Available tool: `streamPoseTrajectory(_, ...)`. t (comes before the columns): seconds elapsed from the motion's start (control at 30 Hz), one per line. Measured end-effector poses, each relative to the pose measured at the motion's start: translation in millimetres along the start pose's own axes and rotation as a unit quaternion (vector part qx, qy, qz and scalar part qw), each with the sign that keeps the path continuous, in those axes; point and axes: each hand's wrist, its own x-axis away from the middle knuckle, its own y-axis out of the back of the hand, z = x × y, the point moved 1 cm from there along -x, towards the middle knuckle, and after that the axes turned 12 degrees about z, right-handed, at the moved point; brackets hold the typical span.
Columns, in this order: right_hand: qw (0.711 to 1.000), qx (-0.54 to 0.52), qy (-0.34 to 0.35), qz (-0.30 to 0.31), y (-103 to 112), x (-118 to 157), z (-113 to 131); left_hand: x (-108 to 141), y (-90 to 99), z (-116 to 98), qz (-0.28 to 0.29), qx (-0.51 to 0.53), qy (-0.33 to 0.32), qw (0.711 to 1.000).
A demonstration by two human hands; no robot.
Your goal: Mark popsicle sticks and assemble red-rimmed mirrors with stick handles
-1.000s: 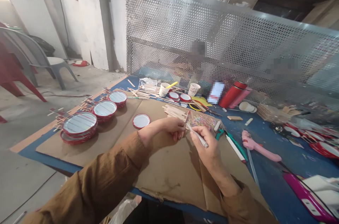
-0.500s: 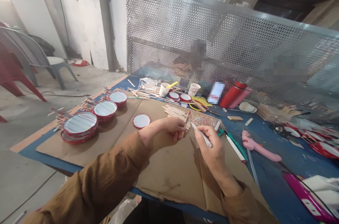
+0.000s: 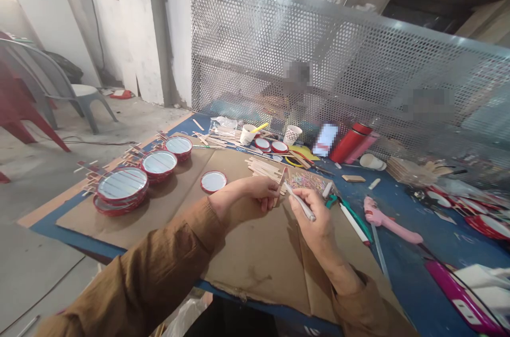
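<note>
1. L hand [image 3: 261, 193]: forearm in from lower L, reaching fwd & across to R; wrist roughly straight, fingers curled.
2. L grip: closed, thumb & fingers pinching thin reddish stick [image 3: 282, 179], which stands near upright, slightly tilted, above cardboard [image 3: 247, 273], approx. btwn both hands.
3. R hand [image 3: 316, 220]: forearm up from lower R, angled fwd & L, back of hand facing R.
4. R grip: closed pen-style on whitish marker [image 3: 303, 205]; tip points up-L, right by stick. Can't tell if touching.
5. Nearby: loose sticks [image 3: 263, 168] just beyond L hand; round red-rimmed pc. [image 3: 213, 182] L of it; pink glue gun [image 3: 392, 222] R of R hand.
</note>
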Motion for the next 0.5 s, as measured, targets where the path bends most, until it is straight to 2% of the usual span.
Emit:
streamPoseTrajectory(0.23, 1.0, 0.005, 0.0, 0.016, -0.5, 0.6, 0.2, 1.1, -0.3, -1.3, -0.011, -0.007, 0.011, 1.0)
streamPoseTrajectory(0.4, 1.0, 0.001, -0.014, -0.01, 1.0, -0.1, 1.6, 1.7, -1.1, -3.1, -0.003, -0.006, 0.007, 1.0)
streamPoseTrajectory(0.5, 1.0, 0.003, -0.008, -0.004, 1.3, -1.0, 2.5, 1.5, -1.1, -3.2, -0.001, -0.006, -0.001, 1.0)
